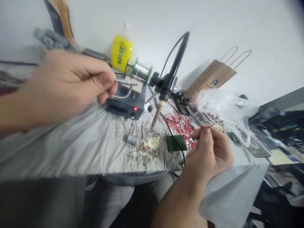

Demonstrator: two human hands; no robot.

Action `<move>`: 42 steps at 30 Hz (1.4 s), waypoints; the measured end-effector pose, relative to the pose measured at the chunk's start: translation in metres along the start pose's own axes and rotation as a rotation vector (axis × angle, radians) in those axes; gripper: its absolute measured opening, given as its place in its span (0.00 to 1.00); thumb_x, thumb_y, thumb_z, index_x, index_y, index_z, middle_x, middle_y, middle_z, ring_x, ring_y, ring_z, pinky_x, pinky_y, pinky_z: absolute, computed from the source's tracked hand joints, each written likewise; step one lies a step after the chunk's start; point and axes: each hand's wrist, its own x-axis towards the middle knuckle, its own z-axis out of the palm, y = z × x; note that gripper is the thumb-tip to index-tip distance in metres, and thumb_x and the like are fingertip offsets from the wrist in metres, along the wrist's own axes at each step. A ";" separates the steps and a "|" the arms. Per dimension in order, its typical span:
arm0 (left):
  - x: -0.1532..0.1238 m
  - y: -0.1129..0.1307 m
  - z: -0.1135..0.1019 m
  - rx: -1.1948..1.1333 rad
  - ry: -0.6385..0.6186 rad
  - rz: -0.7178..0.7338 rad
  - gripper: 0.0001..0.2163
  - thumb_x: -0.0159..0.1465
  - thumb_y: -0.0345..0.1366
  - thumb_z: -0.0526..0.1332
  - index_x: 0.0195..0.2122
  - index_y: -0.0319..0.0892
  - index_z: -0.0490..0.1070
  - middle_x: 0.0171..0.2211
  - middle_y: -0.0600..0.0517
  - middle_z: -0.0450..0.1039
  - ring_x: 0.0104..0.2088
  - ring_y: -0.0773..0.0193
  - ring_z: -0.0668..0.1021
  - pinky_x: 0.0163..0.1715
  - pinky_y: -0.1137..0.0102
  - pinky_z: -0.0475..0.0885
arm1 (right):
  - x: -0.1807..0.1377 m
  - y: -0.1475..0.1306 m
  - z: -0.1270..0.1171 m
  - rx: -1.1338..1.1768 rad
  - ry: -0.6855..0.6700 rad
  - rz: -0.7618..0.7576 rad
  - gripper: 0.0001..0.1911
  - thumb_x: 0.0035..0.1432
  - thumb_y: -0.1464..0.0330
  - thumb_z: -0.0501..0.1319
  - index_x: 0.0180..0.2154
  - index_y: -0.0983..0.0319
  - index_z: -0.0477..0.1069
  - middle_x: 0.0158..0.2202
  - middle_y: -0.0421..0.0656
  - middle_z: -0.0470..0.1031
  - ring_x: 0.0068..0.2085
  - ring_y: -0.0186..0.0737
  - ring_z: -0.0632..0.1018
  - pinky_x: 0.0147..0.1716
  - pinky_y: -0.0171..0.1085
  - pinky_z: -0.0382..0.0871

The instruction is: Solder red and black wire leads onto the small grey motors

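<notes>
Left hand (pixel 68 85), blurred, grip closed on what appears to be tweezers (pixel 125 83), far left. Right hand (pixel 211 152) pinches a thin wire (pixel 209 126) near right, beside the mounted soldering iron (pixel 158 115).

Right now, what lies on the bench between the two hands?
Head view: the soldering iron on its stand, tip down over solder scraps and a small grey cylinder.
</notes>
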 end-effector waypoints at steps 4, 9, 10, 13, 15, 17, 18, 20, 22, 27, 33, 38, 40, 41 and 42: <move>0.008 0.031 -0.003 0.085 -0.058 -0.054 0.29 0.78 0.52 0.44 0.37 0.42 0.81 0.31 0.65 0.82 0.35 0.73 0.81 0.43 0.69 0.80 | 0.001 -0.008 -0.011 0.010 0.000 -0.016 0.05 0.64 0.67 0.75 0.40 0.62 0.86 0.31 0.39 0.82 0.32 0.32 0.80 0.33 0.33 0.73; -0.055 0.026 0.005 0.184 0.212 -0.111 0.17 0.80 0.45 0.59 0.64 0.42 0.73 0.62 0.48 0.74 0.63 0.51 0.78 0.69 0.49 0.77 | 0.001 -0.014 -0.030 -0.026 -0.012 -0.031 0.05 0.65 0.66 0.76 0.42 0.59 0.89 0.38 0.42 0.87 0.35 0.33 0.82 0.36 0.33 0.76; -0.068 0.025 0.008 0.183 0.185 -0.102 0.17 0.80 0.44 0.60 0.64 0.44 0.72 0.59 0.48 0.74 0.57 0.52 0.80 0.65 0.49 0.79 | 0.001 -0.015 -0.033 -0.028 -0.036 -0.040 0.04 0.66 0.66 0.76 0.42 0.58 0.89 0.38 0.42 0.87 0.36 0.33 0.83 0.36 0.33 0.77; -0.086 0.028 0.019 0.185 -0.107 0.022 0.10 0.81 0.42 0.58 0.58 0.50 0.75 0.51 0.52 0.80 0.51 0.54 0.82 0.60 0.55 0.78 | 0.000 -0.022 -0.037 -0.016 -0.158 -0.075 0.04 0.69 0.67 0.74 0.44 0.56 0.89 0.37 0.41 0.85 0.36 0.34 0.83 0.36 0.34 0.78; -0.080 0.030 0.027 0.173 -0.303 0.098 0.13 0.82 0.42 0.55 0.59 0.51 0.77 0.54 0.51 0.83 0.56 0.51 0.83 0.61 0.56 0.77 | -0.001 -0.027 -0.037 0.004 -0.240 -0.062 0.06 0.71 0.69 0.71 0.47 0.55 0.88 0.37 0.40 0.83 0.34 0.33 0.82 0.34 0.33 0.77; -0.066 0.032 0.034 0.181 -0.414 0.097 0.16 0.82 0.42 0.54 0.62 0.50 0.78 0.58 0.49 0.82 0.59 0.49 0.83 0.61 0.54 0.77 | -0.002 -0.029 -0.035 0.001 -0.292 -0.037 0.08 0.73 0.70 0.69 0.48 0.55 0.87 0.37 0.39 0.82 0.33 0.31 0.80 0.32 0.33 0.76; -0.058 0.032 0.038 0.194 -0.446 0.088 0.16 0.82 0.43 0.55 0.63 0.49 0.79 0.59 0.48 0.82 0.59 0.47 0.84 0.60 0.54 0.78 | -0.002 -0.029 -0.034 -0.018 -0.310 -0.034 0.08 0.74 0.70 0.68 0.48 0.55 0.87 0.37 0.39 0.82 0.32 0.31 0.80 0.31 0.33 0.75; -0.047 0.032 0.045 0.218 -0.486 0.094 0.15 0.81 0.43 0.58 0.61 0.48 0.81 0.57 0.47 0.81 0.55 0.47 0.85 0.55 0.54 0.79 | -0.002 -0.028 -0.032 -0.074 -0.348 -0.045 0.08 0.74 0.69 0.68 0.48 0.56 0.87 0.38 0.40 0.82 0.33 0.31 0.79 0.33 0.33 0.74; -0.042 0.031 0.052 0.229 -0.519 0.104 0.14 0.79 0.42 0.61 0.59 0.47 0.84 0.56 0.47 0.80 0.54 0.47 0.85 0.54 0.56 0.80 | -0.002 -0.025 -0.031 -0.103 -0.394 -0.056 0.08 0.75 0.69 0.66 0.48 0.57 0.86 0.38 0.40 0.82 0.34 0.31 0.78 0.35 0.33 0.74; -0.038 0.029 0.060 0.202 -0.548 0.107 0.11 0.77 0.40 0.65 0.53 0.49 0.87 0.53 0.48 0.81 0.55 0.48 0.82 0.59 0.57 0.79 | -0.002 -0.018 -0.029 -0.119 -0.431 -0.056 0.08 0.76 0.70 0.66 0.48 0.56 0.85 0.38 0.38 0.80 0.36 0.29 0.78 0.37 0.32 0.73; -0.027 0.029 0.053 0.098 -0.476 0.041 0.07 0.72 0.41 0.68 0.49 0.51 0.85 0.49 0.53 0.89 0.52 0.49 0.87 0.54 0.56 0.82 | -0.004 -0.018 -0.024 -0.121 -0.447 -0.043 0.08 0.76 0.68 0.67 0.49 0.54 0.86 0.37 0.37 0.81 0.32 0.28 0.76 0.38 0.33 0.76; -0.026 0.028 0.059 -0.066 -0.362 -0.045 0.08 0.72 0.46 0.68 0.48 0.53 0.84 0.41 0.56 0.90 0.36 0.57 0.90 0.38 0.65 0.87 | -0.009 -0.018 -0.017 -0.095 -0.559 0.009 0.09 0.77 0.68 0.67 0.53 0.52 0.85 0.36 0.35 0.83 0.34 0.28 0.83 0.35 0.29 0.78; -0.029 0.028 0.063 -0.149 -0.302 -0.076 0.08 0.71 0.46 0.70 0.46 0.52 0.83 0.39 0.57 0.90 0.35 0.58 0.90 0.37 0.67 0.89 | -0.011 -0.017 -0.013 -0.087 -0.608 0.051 0.10 0.77 0.68 0.66 0.55 0.53 0.83 0.37 0.35 0.84 0.35 0.28 0.84 0.37 0.28 0.79; -0.031 0.028 0.066 -0.189 -0.266 -0.082 0.07 0.69 0.45 0.72 0.45 0.52 0.83 0.37 0.57 0.90 0.34 0.59 0.90 0.37 0.69 0.90 | -0.012 -0.017 -0.010 -0.094 -0.629 0.066 0.09 0.77 0.67 0.66 0.54 0.53 0.83 0.37 0.34 0.84 0.34 0.27 0.84 0.36 0.27 0.79; -0.033 0.028 0.068 -0.222 -0.230 -0.084 0.07 0.68 0.44 0.74 0.44 0.51 0.84 0.36 0.58 0.90 0.33 0.60 0.90 0.38 0.70 0.90 | -0.013 -0.017 -0.007 -0.102 -0.642 0.064 0.08 0.77 0.68 0.66 0.53 0.54 0.83 0.37 0.34 0.84 0.33 0.26 0.83 0.35 0.27 0.78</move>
